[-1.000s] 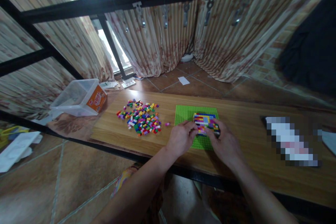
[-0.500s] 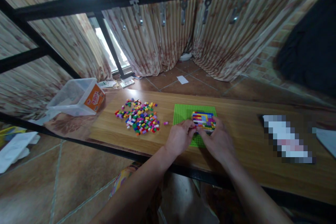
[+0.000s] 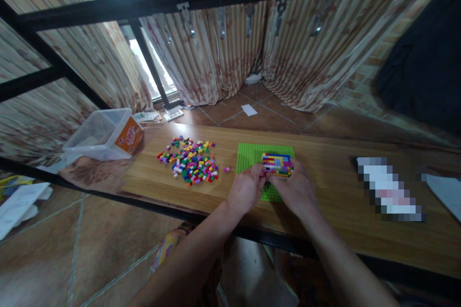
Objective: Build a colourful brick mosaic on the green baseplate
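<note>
A green studded baseplate (image 3: 248,153) lies on the wooden table, bearing a rectangular build of multicoloured toy bricks (image 3: 277,163). At the build's near left corner my left hand (image 3: 247,187) is closed in a pinch. A small reddish toy brick seems to be between its fingertips, mostly hidden. My right hand (image 3: 297,187) wraps the build's right side, fingers along its edge and thumb reaching the near side beside my left fingertips. The two hands nearly touch and cover the build's front edge.
Left of the baseplate spreads a pile of loose coloured bricks (image 3: 196,160), with one pink brick (image 3: 226,169) apart from it. A clear plastic box (image 3: 97,136) with an orange label stands at the table's left end. A blurred-out flat object (image 3: 389,189) lies to the right.
Both hands stay at the build with almost the same grip; the fingers shift only slightly. The whole view has moved a little.
</note>
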Available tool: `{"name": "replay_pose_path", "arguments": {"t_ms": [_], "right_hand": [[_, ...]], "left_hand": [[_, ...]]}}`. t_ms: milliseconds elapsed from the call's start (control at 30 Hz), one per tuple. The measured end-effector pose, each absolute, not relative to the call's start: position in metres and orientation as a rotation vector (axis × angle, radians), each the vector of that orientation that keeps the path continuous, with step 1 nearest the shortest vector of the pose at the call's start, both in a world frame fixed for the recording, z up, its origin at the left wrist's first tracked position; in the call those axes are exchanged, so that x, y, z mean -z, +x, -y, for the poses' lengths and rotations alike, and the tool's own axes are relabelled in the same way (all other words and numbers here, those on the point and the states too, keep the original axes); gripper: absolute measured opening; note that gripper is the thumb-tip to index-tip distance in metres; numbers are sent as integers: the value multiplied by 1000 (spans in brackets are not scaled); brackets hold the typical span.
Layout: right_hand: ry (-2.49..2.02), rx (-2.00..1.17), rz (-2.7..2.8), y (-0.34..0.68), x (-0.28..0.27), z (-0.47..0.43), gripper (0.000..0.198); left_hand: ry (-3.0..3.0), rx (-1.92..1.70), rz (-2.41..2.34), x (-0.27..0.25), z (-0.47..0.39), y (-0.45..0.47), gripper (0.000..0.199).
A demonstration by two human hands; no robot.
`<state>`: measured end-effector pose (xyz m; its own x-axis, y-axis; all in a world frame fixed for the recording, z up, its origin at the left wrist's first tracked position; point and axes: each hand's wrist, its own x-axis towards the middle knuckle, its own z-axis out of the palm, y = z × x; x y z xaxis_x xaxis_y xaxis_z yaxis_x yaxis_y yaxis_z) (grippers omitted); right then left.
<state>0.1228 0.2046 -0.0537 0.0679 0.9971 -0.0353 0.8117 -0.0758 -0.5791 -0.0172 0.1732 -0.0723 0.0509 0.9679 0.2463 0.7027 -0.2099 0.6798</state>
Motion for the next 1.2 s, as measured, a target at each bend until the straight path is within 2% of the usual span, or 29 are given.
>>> {"name": "replay_pose_path", "arguments": {"t_ms": [167, 367, 467, 600, 800, 1033, 1200], "right_hand": [[-1880, -646, 1798, 129, 59, -205, 88], [-1721, -839, 1558, 150, 65, -215, 72], [-1660, -851, 1500, 153, 68, -222, 65], [-1675, -914, 1521, 150, 73, -227, 67], [-1645, -913, 1592, 144, 72, -219, 63], [-1679, -939, 1635, 154, 66, -221, 53], [-1712, -778, 1608, 159, 63, -236, 54]], "left_hand": [[1889, -985, -1625, 71, -174, -19, 20], [1743, -1061, -1572, 69, -177, -29, 40], [1640, -1127, -1612, 67, -180, -31, 36], [1495, -1097, -1605, 67, -185, -24, 26], [1408, -1131, -1450, 69, -187, -17, 28], [1373, -1073, -1503, 71, -182, -28, 19], [1346, -1119, -1632, 68, -186, -31, 23]]}}
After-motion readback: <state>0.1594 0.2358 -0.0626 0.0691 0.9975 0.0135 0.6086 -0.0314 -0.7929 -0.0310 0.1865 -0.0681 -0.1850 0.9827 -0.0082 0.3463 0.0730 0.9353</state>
